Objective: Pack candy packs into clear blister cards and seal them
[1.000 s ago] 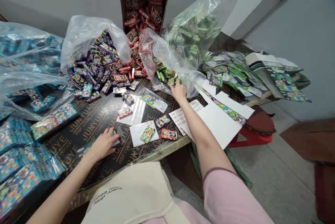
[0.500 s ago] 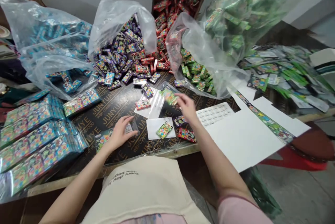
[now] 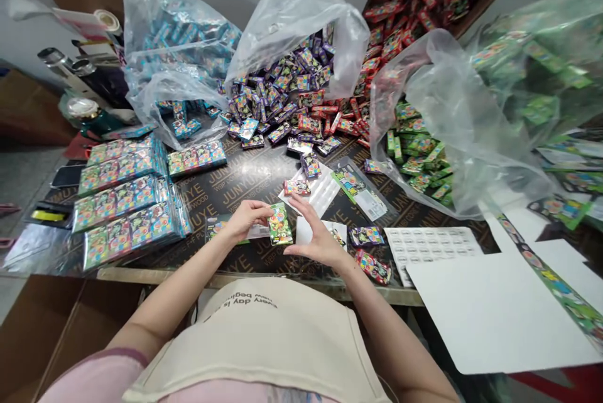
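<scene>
Stacks (image 3: 127,230): on the table (image 3: 245,171), left
Left hand (image 3: 244,221): fingertips narrow, pinching the green pack (image 3: 281,226) by its left edge
Green pack: between the hands, toward the table's near edge
Right hand (image 3: 321,241): thumb and fingers wide apart beside the green pack; whether touching, cannot tell
Label sheet (image 3: 433,246): farther right

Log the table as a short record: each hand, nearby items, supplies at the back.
Left hand: pinching a small green packet
Right hand: open beside that packet; contact unclear
Near right hand: purple packet, red packet, sheet with a printed grid
Left side: stacked multicolored packs
Back: bag of blue packets, bag of purple packets, bag of green packets, loose red packets
Right side: large white sheet
</scene>
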Available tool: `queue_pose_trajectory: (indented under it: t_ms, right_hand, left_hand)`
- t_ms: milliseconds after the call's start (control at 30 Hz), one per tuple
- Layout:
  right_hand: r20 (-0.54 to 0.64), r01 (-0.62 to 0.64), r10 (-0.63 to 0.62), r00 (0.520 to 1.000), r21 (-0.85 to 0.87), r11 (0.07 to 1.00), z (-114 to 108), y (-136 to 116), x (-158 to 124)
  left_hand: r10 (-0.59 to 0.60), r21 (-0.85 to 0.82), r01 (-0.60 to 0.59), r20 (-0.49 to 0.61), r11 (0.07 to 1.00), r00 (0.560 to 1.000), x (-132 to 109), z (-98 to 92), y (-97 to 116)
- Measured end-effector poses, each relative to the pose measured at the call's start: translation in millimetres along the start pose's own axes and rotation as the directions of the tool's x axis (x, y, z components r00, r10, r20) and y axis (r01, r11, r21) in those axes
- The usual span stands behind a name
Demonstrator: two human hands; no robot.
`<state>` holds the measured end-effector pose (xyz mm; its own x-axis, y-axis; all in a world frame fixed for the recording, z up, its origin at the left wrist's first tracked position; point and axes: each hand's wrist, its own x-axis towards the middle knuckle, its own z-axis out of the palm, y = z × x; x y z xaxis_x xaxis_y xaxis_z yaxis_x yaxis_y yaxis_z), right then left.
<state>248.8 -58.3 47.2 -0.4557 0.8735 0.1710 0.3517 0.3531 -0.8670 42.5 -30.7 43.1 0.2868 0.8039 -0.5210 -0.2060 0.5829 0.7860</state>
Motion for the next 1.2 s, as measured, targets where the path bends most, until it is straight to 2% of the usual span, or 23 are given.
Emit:
queue_pose_trajectory:
  t_ms: [100,167,200,267,300,333,367,400,433,467,500,567,667,733,800,833,867,933,967,1000,1033,1100,1200]
  right_hand:
    - [0.099,0.110,-0.102,0.990,-0.081,0.991,1,-8,6]
    - [0.159,0.168,-0.153,0.975,-0.088,0.982,-2,-12,9]
    - [0.217,0.196,-0.177,0.960,-0.068,0.978,-5,-13,11]
    - [0.354,0.238,-0.221,0.909,-0.007,0.971,-15,-13,14]
    - [0.378,0.243,-0.225,0.898,0.000,0.970,-21,-11,16]
    - [0.338,0.235,-0.211,0.917,-0.031,0.971,-26,-8,17]
    - [0.230,0.211,-0.183,0.956,-0.100,0.972,-30,-3,19]
    - [0.065,0.162,-0.152,0.986,-0.189,0.969,-32,1,20]
    - [-0.114,0.094,-0.129,0.985,-0.269,0.959,-31,6,20]
    - [-0.254,0.032,-0.119,0.960,-0.321,0.946,-28,9,21]
    - [-0.328,-0.003,-0.119,0.937,-0.350,0.937,-22,12,21]
    - [-0.305,0.005,-0.129,0.944,-0.376,0.926,-5,14,21]
    - [-0.194,0.054,-0.140,0.971,-0.390,0.919,19,10,25]
    - [-0.205,0.062,-0.150,0.967,-0.381,0.923,25,7,28]
    - [-0.249,0.067,-0.170,0.953,-0.376,0.924,22,8,29]
    - [-0.265,0.066,-0.179,0.948,-0.384,0.921,18,10,28]
    - [-0.271,0.063,-0.183,0.945,-0.397,0.916,15,14,27]
    - [-0.251,0.052,-0.175,0.952,-0.430,0.901,10,23,20]
    - [-0.226,0.047,-0.163,0.960,-0.447,0.893,10,28,16]
    - [-0.199,0.041,-0.148,0.969,-0.461,0.886,11,33,12]
    - [-0.174,0.033,-0.131,0.976,-0.474,0.880,13,37,9]
    - [-0.140,0.011,-0.090,0.986,-0.482,0.876,17,43,3]
    - [-0.072,-0.016,-0.012,0.997,-0.374,0.927,19,41,0]
  left_hand:
    - [-0.015,0.062,0.011,0.062,0.998,0.998,-4,-0.7,0]
    - [-0.050,0.125,0.031,0.154,0.992,0.987,-5,-1.9,2]
    - [-0.093,0.170,0.054,0.232,0.984,0.968,-6,-3.4,3]
    - [-0.208,0.247,0.116,0.386,0.962,0.899,-6,-7.9,6]
    - [-0.247,0.259,0.145,0.421,0.955,0.873,-6,-10.6,7]
    - [-0.254,0.238,0.166,0.409,0.957,0.876,-5,-13.0,8]
    - [-0.228,0.181,0.174,0.344,0.968,0.911,-3,-15.1,9]
    - [-0.175,0.093,0.158,0.229,0.983,0.957,-1,-16.4,8]
    - [-0.118,-0.007,0.119,0.087,0.993,0.989,1,-16.6,7]
    - [-0.073,-0.101,0.068,-0.049,0.993,0.996,3,-15.6,5]
    - [-0.047,-0.180,0.019,-0.151,0.984,0.987,5,-13.3,2]
    - [-0.043,-0.281,-0.022,-0.223,0.960,0.974,7,-5.0,-5]
    - [-0.061,-0.298,0.011,-0.160,0.955,0.985,6,9.6,-15]
    - [-0.033,-0.190,0.013,-0.103,0.982,0.994,2,12.2,-18]
    - [0.088,0.071,-0.082,-0.075,0.994,0.993,-4,3.8,-17]
    - [0.185,0.269,-0.164,-0.056,0.949,0.981,-7,-4.4,-15]
    - [0.288,0.485,-0.245,-0.016,0.840,0.957,-10,-14.3,-14]
    - [0.400,0.831,-0.326,0.139,0.451,0.906,-14,-35.7,-12]
    - [0.383,0.910,-0.327,0.216,0.253,0.898,-15,-45.1,-13]
    - [0.341,0.942,-0.322,0.273,0.096,0.900,-16,-52.8,-15]
    - [0.302,0.948,-0.319,0.305,-0.006,0.903,-16,-58.5,-18]
    - [0.283,0.942,-0.324,0.334,-0.082,0.899,-15,-64.2,-24]
    - [0.353,0.933,-0.358,0.351,-0.049,0.867,-15,-63.0,-28]
